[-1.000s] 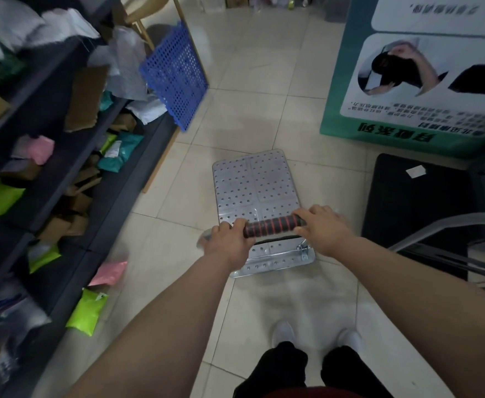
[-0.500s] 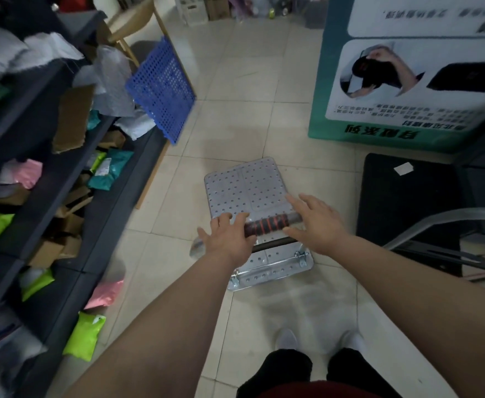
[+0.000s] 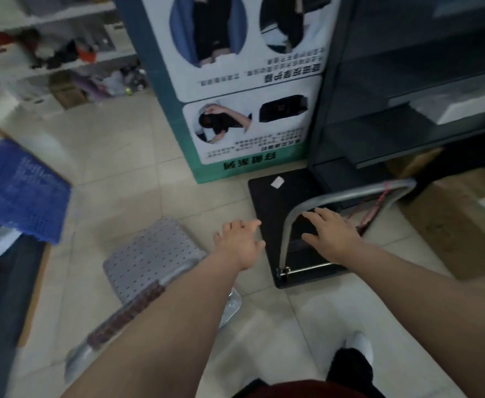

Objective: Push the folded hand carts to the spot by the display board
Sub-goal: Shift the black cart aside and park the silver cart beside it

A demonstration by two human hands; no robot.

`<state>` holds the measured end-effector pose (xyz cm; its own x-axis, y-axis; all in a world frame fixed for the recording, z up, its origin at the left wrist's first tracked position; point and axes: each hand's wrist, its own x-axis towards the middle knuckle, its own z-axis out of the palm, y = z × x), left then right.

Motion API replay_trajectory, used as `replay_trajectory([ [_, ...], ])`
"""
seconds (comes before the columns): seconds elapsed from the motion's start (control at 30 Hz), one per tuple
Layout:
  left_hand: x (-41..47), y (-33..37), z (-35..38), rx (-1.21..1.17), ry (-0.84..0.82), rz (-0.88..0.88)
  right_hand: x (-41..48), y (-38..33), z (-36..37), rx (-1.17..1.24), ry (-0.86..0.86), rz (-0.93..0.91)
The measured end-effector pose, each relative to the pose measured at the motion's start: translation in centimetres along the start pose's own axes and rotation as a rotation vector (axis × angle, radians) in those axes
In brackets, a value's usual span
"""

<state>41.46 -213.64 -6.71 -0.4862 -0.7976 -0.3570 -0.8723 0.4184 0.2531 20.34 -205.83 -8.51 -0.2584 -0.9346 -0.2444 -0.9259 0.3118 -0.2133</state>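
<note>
Nearest me, under my left forearm, the silver hand cart (image 3: pixel 152 259) lies flat on the floor, its striped handle (image 3: pixel 126 311) folded down and nobody gripping it; it sits below and to the left of my left hand (image 3: pixel 240 244). That hand hangs released, fingers spread, holding nothing, reaching toward the right. My right hand (image 3: pixel 331 235) is also unclenched, fingers stretched over the grey handle (image 3: pixel 350 195) of the black hand cart (image 3: pixel 270 205), just short of a grip as far as I can tell. I judge I am going for this handle because it stands raised and needs folding or steering. Beyond both hands, the black cart's far edge already lies near the foot of the display board (image 3: pixel 235 90), beside the dark shelf (image 3: pixel 408 110). The silver cart looks like the 1 farther from that spot.
</note>
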Motion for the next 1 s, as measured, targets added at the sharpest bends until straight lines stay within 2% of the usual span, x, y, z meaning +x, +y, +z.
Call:
replay_trajectory([
  [0.13,3.1,7.1,0.7,-0.015,-0.024,0.033,0.1,7.6,-1.5,0.032,0.048,0.081],
  [0.3,6.7,14.4,1.6,-0.025,-0.026,-0.011,1.6,16.1,-4.0,-0.006,0.148,0.056],
  [0.43,9.6,18.2,1.9,-0.029,-0.033,-0.061,3.7,21.4,-5.3,0.022,0.116,0.058],
  [0.63,12.1,20.1,3.5,-0.002,-0.07,-0.146,6.4,25.7,-5.9,0.061,-0.033,-0.009],
  [0.8,13.9,19.8,4.0,0.0,-0.098,-0.145,8.7,26.3,-5.3,0.153,-0.031,-0.023],
  [1.0,17.4,19.7,2.4,-0.027,-0.301,-0.086,10.4,27.5,-4.2,0.148,0.035,-0.067],
])
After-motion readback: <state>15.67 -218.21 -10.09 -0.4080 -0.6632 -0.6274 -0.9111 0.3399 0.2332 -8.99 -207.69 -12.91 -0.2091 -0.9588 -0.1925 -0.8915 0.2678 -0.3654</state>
